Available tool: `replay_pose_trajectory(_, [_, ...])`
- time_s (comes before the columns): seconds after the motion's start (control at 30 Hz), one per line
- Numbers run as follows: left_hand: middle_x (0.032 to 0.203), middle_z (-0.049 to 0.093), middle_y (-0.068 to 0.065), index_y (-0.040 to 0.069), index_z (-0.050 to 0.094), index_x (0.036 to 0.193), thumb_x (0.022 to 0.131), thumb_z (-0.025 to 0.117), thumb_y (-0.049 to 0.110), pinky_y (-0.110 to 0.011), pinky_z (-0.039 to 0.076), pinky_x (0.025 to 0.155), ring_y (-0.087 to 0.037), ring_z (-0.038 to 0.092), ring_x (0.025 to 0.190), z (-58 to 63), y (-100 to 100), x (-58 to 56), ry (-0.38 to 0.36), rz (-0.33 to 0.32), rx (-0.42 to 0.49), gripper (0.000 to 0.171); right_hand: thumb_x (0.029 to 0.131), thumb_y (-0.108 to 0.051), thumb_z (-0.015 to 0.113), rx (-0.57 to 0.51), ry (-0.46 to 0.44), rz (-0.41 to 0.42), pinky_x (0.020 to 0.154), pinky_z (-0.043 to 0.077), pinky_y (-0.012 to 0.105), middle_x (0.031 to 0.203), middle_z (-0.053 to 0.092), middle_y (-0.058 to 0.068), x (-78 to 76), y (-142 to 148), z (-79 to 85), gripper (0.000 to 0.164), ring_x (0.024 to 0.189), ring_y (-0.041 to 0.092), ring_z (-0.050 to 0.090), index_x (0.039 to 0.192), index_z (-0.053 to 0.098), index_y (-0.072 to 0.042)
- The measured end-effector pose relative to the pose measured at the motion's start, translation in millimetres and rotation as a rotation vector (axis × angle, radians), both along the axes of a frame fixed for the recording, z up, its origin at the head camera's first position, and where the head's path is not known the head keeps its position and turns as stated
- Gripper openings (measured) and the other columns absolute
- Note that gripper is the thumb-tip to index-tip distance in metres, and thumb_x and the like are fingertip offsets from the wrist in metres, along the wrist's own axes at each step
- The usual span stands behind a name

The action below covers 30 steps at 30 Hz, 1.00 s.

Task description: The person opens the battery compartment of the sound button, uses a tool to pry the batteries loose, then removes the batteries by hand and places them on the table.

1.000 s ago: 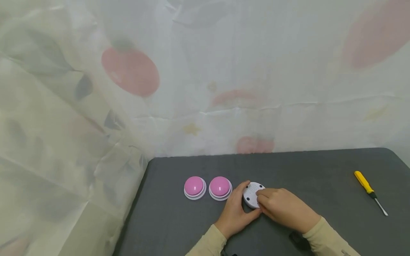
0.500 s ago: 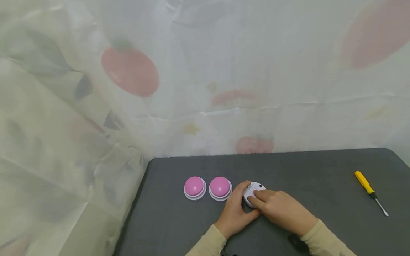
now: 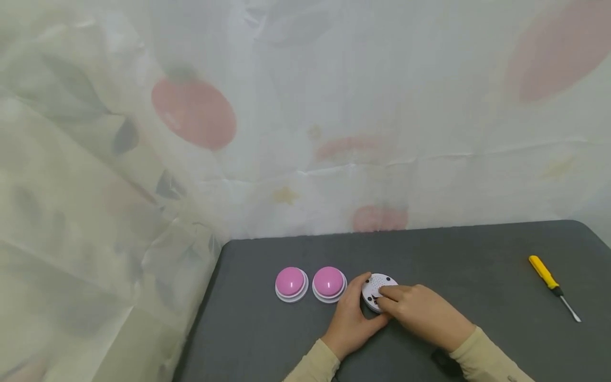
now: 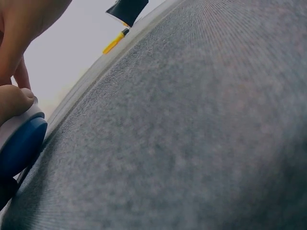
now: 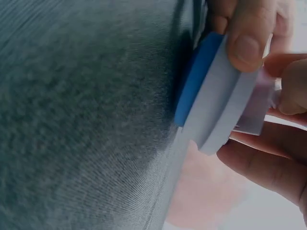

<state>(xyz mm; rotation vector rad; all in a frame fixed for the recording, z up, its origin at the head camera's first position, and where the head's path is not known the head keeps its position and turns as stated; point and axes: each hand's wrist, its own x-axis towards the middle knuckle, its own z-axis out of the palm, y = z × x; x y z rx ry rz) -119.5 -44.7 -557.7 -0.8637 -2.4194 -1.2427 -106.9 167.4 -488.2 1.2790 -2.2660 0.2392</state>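
Observation:
A round push button [image 3: 377, 281] with a white base lies upside down on the table, its blue dome [image 5: 199, 79] facing the tabletop. Speaker holes and black feet show on its underside. My left hand [image 3: 353, 318] grips the base by its rim, thumb at the near side. My right hand [image 3: 420, 313] is over the underside, its fingers pinching a small white battery cover [image 5: 254, 112] that stands out from the base in the right wrist view. Beside the right fingertips a dark opening shows in the underside, partly hidden by the fingers.
Two pink push buttons [image 3: 290, 282] [image 3: 328, 282] stand dome up to the left of my left hand. A yellow-handled screwdriver [image 3: 553, 286] lies at the far right of the grey table [image 3: 458, 260]. A patterned sheet [image 3: 305, 106] hangs behind the table.
My right fingers have shifted over the underside and drawn back slightly, with a dark opening now showing beside them. The left hand keeps its hold on the upturned button.

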Motion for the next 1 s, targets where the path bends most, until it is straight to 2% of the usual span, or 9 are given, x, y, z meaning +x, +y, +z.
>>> replay_pose_trajectory(0.2, [0.146, 0.064, -0.008, -0.001, 0.052, 0.153, 0.089, 0.093, 0.033, -0.040, 0.053, 0.111, -0.020, 0.063, 0.133, 0.1, 1, 1.2, -0.045, 0.003, 0.030, 0.083, 0.074, 0.003, 0.091, -0.004, -0.065, -0.018, 0.071, 0.063, 0.034, 0.115, 0.076, 0.002, 0.6, 4, 4.4, 0.044, 0.093, 0.015, 0.076, 0.114, 0.078, -0.008])
replay_pose_trajectory(0.33, [0.145, 0.064, -0.008, 0.000, 0.051, 0.153, 0.089, 0.094, 0.031, -0.041, 0.053, 0.111, -0.020, 0.063, 0.133, 1.1, 0, 1.2, -0.057, -0.006, 0.037, 0.083, 0.075, 0.008, 0.092, 0.026, -0.148, -0.056, 0.073, 0.064, 0.036, 0.124, 0.077, 0.007, 3.4, 8, 10.5, 0.053, 0.097, 0.021, 0.079, 0.125, 0.077, -0.005])
replay_pose_trajectory(0.47, [0.147, 0.063, -0.008, 0.001, 0.050, 0.155, 0.089, 0.094, 0.032, -0.041, 0.052, 0.112, -0.020, 0.062, 0.134, 2.5, -1, 2.0, -0.091, -0.006, 0.031, 0.085, 0.076, 0.011, 0.092, 0.010, -0.187, -0.092, 0.072, 0.064, 0.035, 0.122, 0.078, 0.006, 4.0, 10, 12.8, 0.057, 0.093, 0.019, 0.079, 0.128, 0.073, -0.003])
replay_pose_trajectory(0.57, [0.148, 0.062, -0.007, 0.002, 0.049, 0.156, 0.090, 0.093, 0.033, -0.042, 0.052, 0.112, -0.019, 0.062, 0.134, 2.6, -1, 2.4, -0.109, -0.003, 0.028, 0.086, 0.075, 0.011, 0.092, -0.011, -0.172, -0.107, 0.073, 0.064, 0.036, 0.122, 0.077, 0.006, 2.9, 11, 11.6, 0.057, 0.095, 0.020, 0.079, 0.126, 0.072, -0.003])
replay_pose_trajectory(0.77, [0.148, 0.062, -0.007, 0.002, 0.049, 0.156, 0.090, 0.092, 0.035, -0.042, 0.053, 0.112, -0.019, 0.062, 0.134, 1.6, -1, 2.4, -0.104, 0.000, 0.017, 0.085, 0.073, 0.008, 0.096, 0.019, -0.122, -0.139, 0.080, 0.065, 0.040, 0.144, 0.067, 0.014, 0.1, 14, 11.8, 0.057, 0.116, 0.027, 0.074, 0.125, 0.075, -0.004])
replay_pose_trajectory(0.9, [0.149, 0.062, -0.008, 0.001, 0.049, 0.156, 0.090, 0.092, 0.036, -0.042, 0.052, 0.113, -0.019, 0.061, 0.135, 2.7, -1, 2.2, -0.127, -0.006, 0.024, 0.086, 0.072, 0.009, 0.096, -0.037, -0.087, -0.120, 0.084, 0.065, 0.042, 0.138, 0.071, 0.013, -4.4, 16, 13.5, 0.053, 0.118, 0.027, 0.073, 0.121, 0.078, -0.004])
replay_pose_trajectory(1.0, [0.149, 0.061, -0.006, 0.002, 0.049, 0.157, 0.090, 0.093, 0.036, -0.041, 0.051, 0.114, -0.018, 0.060, 0.136, 4.2, -1, 2.3, -0.153, -0.005, 0.029, 0.087, 0.072, 0.007, 0.096, -0.111, -0.066, -0.139, 0.083, 0.065, 0.044, 0.131, 0.073, 0.012, -8.1, 19, 15.5, 0.049, 0.115, 0.028, 0.074, 0.117, 0.080, -0.005])
